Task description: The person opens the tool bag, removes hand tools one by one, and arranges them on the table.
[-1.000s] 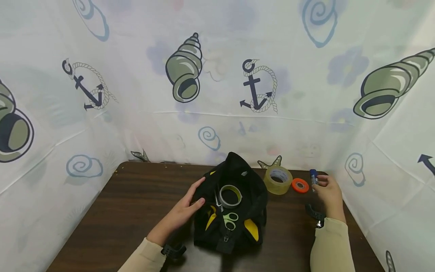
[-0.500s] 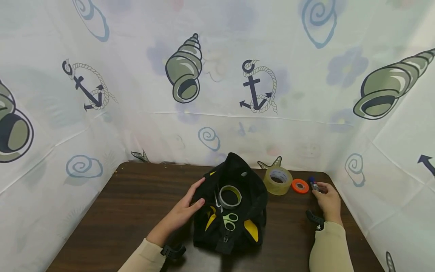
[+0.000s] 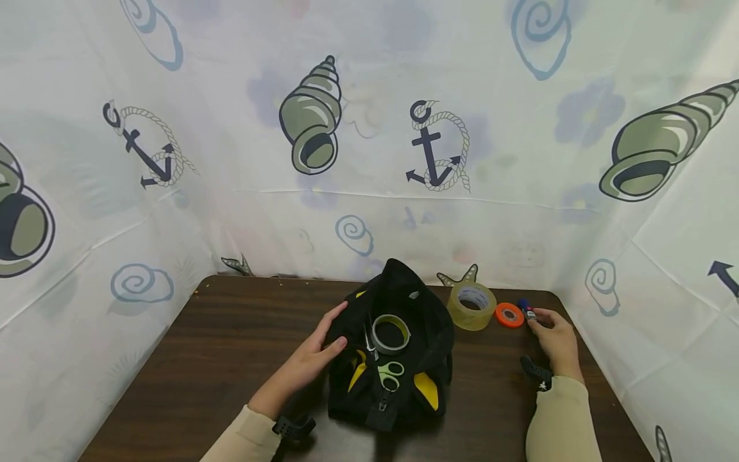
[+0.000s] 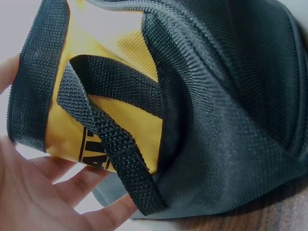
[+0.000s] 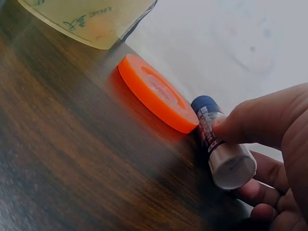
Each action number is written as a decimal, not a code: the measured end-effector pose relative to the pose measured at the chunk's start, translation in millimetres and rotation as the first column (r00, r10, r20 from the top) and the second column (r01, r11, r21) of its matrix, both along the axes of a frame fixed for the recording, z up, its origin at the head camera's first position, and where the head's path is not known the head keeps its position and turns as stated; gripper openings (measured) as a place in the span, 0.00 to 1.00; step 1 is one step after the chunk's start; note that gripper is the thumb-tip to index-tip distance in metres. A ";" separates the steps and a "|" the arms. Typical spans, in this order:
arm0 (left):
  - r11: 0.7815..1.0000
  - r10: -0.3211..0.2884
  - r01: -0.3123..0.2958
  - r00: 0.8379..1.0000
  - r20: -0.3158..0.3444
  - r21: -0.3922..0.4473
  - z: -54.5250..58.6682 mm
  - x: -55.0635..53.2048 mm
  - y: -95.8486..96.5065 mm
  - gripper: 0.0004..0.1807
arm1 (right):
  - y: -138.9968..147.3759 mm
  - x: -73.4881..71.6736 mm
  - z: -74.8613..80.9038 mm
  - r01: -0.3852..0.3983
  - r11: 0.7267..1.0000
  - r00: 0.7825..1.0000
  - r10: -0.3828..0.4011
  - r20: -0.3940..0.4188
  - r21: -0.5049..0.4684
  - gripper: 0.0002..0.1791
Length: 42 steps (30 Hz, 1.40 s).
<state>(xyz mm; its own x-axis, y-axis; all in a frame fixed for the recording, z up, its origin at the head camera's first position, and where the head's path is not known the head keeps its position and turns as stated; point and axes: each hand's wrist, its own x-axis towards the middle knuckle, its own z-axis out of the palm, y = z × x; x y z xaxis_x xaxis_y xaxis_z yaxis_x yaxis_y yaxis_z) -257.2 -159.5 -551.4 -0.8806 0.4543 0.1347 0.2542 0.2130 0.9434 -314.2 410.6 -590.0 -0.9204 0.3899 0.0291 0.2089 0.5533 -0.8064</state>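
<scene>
A black bag (image 3: 349,407) with yellow panels stands upright on the table with its top gaping. Against its left side rests my left hand (image 3: 305,360), the fingers spread and fairly straight. In the left wrist view they touch the yellow panel (image 4: 142,132) near a loose black strap (image 4: 115,139). Toward the right rear corner, my right hand (image 3: 557,340) pinches a glue stick (image 5: 209,122) with a blue cap between thumb and fingers. It lies tilted low by the tabletop, its cap end close beside an orange tape roll (image 5: 154,98).
A wide roll of clear packing tape (image 3: 469,321) stands between the bag and the orange roll. Green-handled scissors (image 3: 383,371) and a grey tape ring (image 3: 391,351) show at the bag. A patterned curtain (image 3: 369,147) rises behind the brown table (image 3: 231,359).
My right hand has lowered the glue stick from upright to tilted and shifted it slightly left, toward the orange tape roll. The left hand and the bag stay put.
</scene>
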 end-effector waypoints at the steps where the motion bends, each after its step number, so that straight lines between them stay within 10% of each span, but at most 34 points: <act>1: 1.000 0.000 0.000 1.000 -0.001 0.000 -0.5 -0.2 0.0 0.39 | -0.1 0.2 -0.6 -0.002 1.000 1.000 0.002 -0.005 -0.004 0.27; 25: 1.000 -0.005 0.005 1.000 0.005 0.007 0.4 1.2 0.5 0.39 | -3.4 0.4 5.7 0.077 0.994 0.994 -0.082 -0.069 -0.074 0.26; 42: 1.000 0.005 -0.005 1.000 0.006 -0.006 3.5 3.0 0.7 0.39 | -40.6 8.9 75.5 0.056 0.998 0.982 -0.050 -0.180 0.030 0.24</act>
<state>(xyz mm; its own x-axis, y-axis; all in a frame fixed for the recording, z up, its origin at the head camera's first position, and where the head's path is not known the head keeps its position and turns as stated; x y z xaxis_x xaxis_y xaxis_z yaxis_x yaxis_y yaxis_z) -254.2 -158.9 -547.9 -0.8838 0.4503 0.1270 0.2475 0.2197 0.9436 -305.3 370.0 -514.5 -0.8770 0.4340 0.2062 0.0924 0.5736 -0.8139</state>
